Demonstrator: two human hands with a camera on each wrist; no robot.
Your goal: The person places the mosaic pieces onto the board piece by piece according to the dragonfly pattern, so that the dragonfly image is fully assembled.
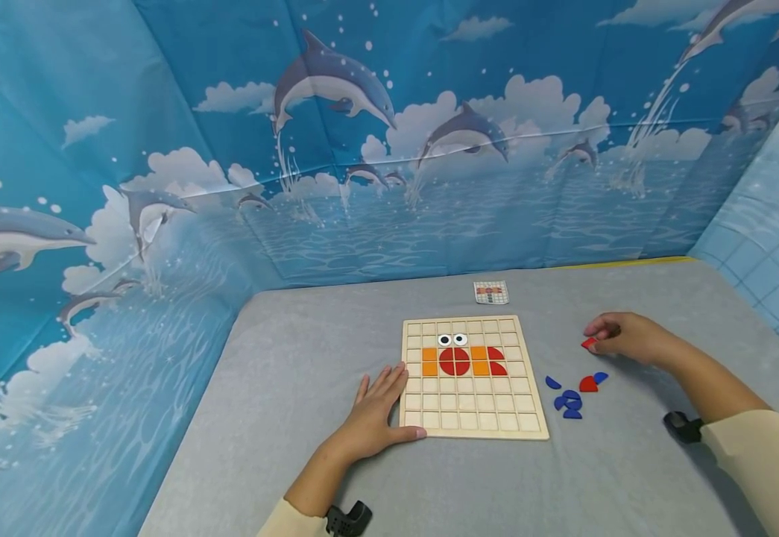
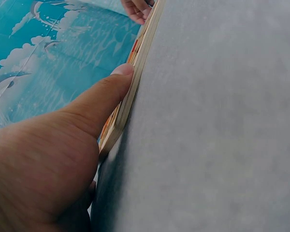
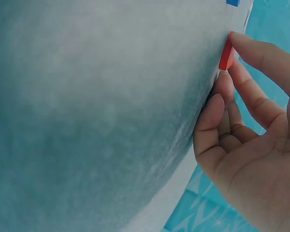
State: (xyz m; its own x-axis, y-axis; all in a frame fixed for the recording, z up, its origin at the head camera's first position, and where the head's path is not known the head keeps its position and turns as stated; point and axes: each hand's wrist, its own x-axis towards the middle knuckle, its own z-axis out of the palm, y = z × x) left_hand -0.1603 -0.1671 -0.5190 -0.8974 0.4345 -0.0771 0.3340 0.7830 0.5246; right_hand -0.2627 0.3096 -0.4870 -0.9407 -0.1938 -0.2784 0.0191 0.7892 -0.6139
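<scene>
My left hand point(image 1: 370, 425) lies at the near left corner of a wooden grid board point(image 1: 470, 421), fingers along its left side and thumb against the front edge. In the left wrist view the thumb point(image 2: 104, 94) touches the board's edge. To the right of the board, my right hand point(image 1: 633, 339) pinches a small red piece point(image 3: 226, 54) between thumb and fingers, low over the table. Set in the board are orange squares point(image 1: 429, 362), red quarter-circle pieces point(image 1: 455, 362) forming a disc, two more red quarters point(image 1: 497, 362) and two eye pieces point(image 1: 452, 340).
Several blue half-round pieces point(image 1: 572, 403) lie loose right of the board, with a red piece point(image 1: 588, 384) beside another blue one point(image 1: 600, 377). A small pattern card point(image 1: 491, 292) lies behind the board on the grey tablecloth point(image 1: 308, 358). A dolphin-print curtain point(image 1: 389, 216) hangs behind.
</scene>
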